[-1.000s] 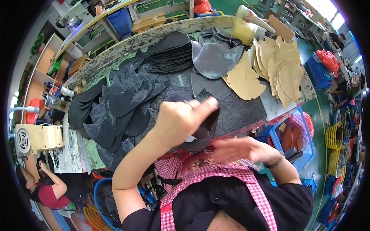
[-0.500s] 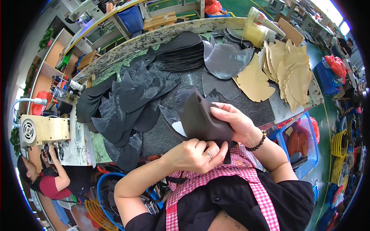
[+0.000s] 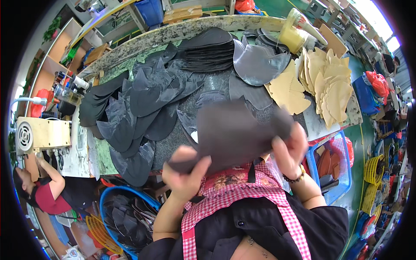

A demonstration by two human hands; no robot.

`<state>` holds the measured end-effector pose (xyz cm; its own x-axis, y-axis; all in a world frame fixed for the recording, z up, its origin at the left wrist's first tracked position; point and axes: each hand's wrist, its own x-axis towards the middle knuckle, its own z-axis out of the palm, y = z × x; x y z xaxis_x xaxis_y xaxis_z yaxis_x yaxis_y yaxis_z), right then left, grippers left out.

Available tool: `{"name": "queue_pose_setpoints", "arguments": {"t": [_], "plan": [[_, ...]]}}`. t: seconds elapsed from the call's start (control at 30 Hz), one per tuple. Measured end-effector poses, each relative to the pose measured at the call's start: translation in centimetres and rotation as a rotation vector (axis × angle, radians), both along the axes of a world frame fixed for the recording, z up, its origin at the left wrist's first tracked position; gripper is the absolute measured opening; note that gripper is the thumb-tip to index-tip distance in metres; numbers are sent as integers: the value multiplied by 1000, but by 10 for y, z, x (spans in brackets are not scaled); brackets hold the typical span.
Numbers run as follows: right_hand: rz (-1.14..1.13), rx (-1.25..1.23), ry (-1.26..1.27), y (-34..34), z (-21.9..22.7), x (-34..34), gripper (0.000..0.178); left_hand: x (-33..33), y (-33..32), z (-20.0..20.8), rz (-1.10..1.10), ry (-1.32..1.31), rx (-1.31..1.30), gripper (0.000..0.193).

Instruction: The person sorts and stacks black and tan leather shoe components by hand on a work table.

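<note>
A dark brown-black sheet of leather-like material [image 3: 234,134] is spread between my two hands above the near side of the worktable. My left hand [image 3: 186,175] is closed on its lower left corner, thumb on top. My right hand [image 3: 293,151] grips its right end, where the edge curls up; both are blurred by motion. Beyond it lie overlapping dark cut pieces with pale smears [image 3: 151,97], partly hidden by the sheet. A neat stack of dark pieces [image 3: 207,53] is at the back, beside a shiny grey piece [image 3: 260,65].
Tan cut pieces [image 3: 331,86] are piled at the right, near a yellowish container [image 3: 294,32]. Below the table edge stand a blue crate [image 3: 342,182] on the right and a blue-rimmed basket of dark scraps [image 3: 104,208] on the left. Another person [image 3: 47,190] works beside a cream machine [image 3: 43,134].
The sheet, folded and bunched between close hands before, is now opened out wide. My left hand has moved left and my right hand right and slightly down.
</note>
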<state>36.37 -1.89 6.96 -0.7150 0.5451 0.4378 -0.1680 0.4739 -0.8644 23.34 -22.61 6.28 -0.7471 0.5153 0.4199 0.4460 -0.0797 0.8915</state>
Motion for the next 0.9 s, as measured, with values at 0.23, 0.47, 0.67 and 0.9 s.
{"name": "queue_pose_setpoints", "arguments": {"t": [0.23, 0.47, 0.67, 0.9], "plan": [[-68, -180, -206, 1, -44, -12, 23, -14, 2, -37, 104, -42, -178, 13], [-54, 120, -464, 29, -43, -57, 26, -69, 23, -36, -33, -346, -323, 19], [-40, 108, -502, 30, -49, -65, 27, -84, 24, -49, -72, -456, -427, 26], [-33, 118, -598, 35, -47, -66, 21, -92, 30, -47, -88, -439, -562, 27]]}}
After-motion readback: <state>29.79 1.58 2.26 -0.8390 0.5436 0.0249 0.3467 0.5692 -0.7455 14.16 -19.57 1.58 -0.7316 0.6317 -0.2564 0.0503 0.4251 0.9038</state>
